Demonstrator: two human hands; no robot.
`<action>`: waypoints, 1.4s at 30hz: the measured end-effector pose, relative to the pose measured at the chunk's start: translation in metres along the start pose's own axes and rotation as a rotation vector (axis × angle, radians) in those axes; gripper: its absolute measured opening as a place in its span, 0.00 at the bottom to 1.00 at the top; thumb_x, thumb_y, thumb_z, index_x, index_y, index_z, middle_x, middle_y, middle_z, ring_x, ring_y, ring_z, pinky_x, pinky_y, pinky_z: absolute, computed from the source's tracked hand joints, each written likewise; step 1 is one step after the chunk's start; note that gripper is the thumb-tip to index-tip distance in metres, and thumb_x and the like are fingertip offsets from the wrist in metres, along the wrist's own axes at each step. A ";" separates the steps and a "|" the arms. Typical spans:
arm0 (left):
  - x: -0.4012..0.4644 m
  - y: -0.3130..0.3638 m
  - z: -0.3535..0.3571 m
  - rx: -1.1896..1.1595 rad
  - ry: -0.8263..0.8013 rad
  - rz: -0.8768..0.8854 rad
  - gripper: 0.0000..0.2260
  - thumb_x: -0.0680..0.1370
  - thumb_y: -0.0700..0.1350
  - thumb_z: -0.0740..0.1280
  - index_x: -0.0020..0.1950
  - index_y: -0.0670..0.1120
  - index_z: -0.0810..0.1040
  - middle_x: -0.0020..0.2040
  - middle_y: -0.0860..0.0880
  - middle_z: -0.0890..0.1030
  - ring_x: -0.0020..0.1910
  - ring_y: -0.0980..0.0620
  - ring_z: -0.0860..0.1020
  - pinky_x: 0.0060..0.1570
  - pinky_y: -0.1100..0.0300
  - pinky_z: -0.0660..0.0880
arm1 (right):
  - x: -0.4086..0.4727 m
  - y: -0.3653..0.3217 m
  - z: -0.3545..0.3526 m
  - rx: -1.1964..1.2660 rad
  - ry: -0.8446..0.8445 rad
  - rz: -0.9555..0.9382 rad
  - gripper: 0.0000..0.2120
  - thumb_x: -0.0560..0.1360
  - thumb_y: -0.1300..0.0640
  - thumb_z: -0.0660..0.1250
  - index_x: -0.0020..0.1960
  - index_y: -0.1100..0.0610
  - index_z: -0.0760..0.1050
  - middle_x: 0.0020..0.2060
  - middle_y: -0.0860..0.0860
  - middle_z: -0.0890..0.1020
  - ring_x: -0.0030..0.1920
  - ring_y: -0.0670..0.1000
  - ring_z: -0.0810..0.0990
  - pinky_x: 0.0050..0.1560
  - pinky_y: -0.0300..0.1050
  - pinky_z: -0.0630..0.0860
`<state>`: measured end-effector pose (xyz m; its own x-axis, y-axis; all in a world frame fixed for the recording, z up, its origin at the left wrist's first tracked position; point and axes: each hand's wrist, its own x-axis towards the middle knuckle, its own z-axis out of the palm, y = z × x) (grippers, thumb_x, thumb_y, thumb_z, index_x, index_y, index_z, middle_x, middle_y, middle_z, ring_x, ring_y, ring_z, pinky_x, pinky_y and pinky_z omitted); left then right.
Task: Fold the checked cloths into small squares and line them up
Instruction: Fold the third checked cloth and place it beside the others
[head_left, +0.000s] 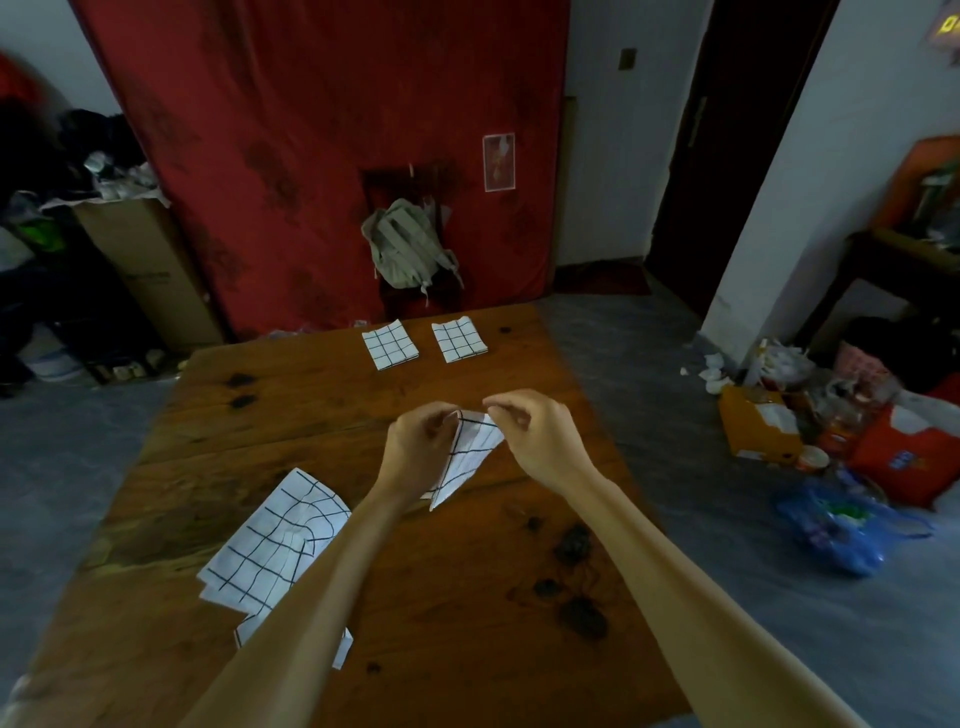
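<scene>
A white cloth with black checks (470, 454) hangs above the middle of the wooden table (322, 405), partly folded, its lower corner pointing down. My left hand (418, 447) pinches its upper left edge and my right hand (530, 431) pinches its upper right corner. Two folded checked squares lie side by side near the far edge: one on the left (389, 344), one on the right (460, 339). A loose pile of unfolded checked cloths (275, 540) lies at the near left, partly hidden under my left forearm.
Dark burn marks (571, 577) spot the table on the near right. Beyond the far edge, a chair with a grey backpack (405, 244) stands against a red hanging. Bags and boxes (831, 431) clutter the floor on the right; a cardboard box (150, 265) stands left.
</scene>
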<state>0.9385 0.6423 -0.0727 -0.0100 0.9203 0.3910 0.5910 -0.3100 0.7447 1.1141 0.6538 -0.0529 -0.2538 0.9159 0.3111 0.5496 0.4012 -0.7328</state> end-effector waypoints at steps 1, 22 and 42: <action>0.000 0.001 0.000 -0.008 -0.023 0.025 0.08 0.79 0.34 0.63 0.48 0.42 0.81 0.41 0.51 0.81 0.38 0.55 0.79 0.38 0.62 0.76 | 0.001 0.001 0.001 -0.030 -0.011 -0.021 0.13 0.80 0.55 0.64 0.63 0.55 0.77 0.58 0.48 0.81 0.57 0.43 0.76 0.57 0.36 0.74; 0.001 0.024 -0.007 0.003 -0.053 0.127 0.04 0.78 0.43 0.66 0.49 0.45 0.81 0.43 0.54 0.81 0.43 0.62 0.79 0.40 0.73 0.71 | -0.003 0.014 0.009 0.103 -0.032 0.055 0.07 0.77 0.52 0.68 0.52 0.53 0.82 0.42 0.43 0.83 0.44 0.41 0.80 0.46 0.39 0.79; 0.014 0.017 -0.030 0.000 0.207 -0.059 0.04 0.79 0.42 0.65 0.47 0.45 0.79 0.39 0.54 0.79 0.38 0.61 0.76 0.38 0.73 0.70 | -0.025 0.043 0.010 0.031 -0.025 0.146 0.11 0.80 0.57 0.63 0.60 0.57 0.78 0.52 0.48 0.82 0.46 0.38 0.78 0.45 0.28 0.74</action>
<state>0.9246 0.6426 -0.0381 -0.2101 0.8684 0.4491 0.5845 -0.2567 0.7697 1.1356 0.6479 -0.0981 -0.1928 0.9636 0.1852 0.5575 0.2629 -0.7875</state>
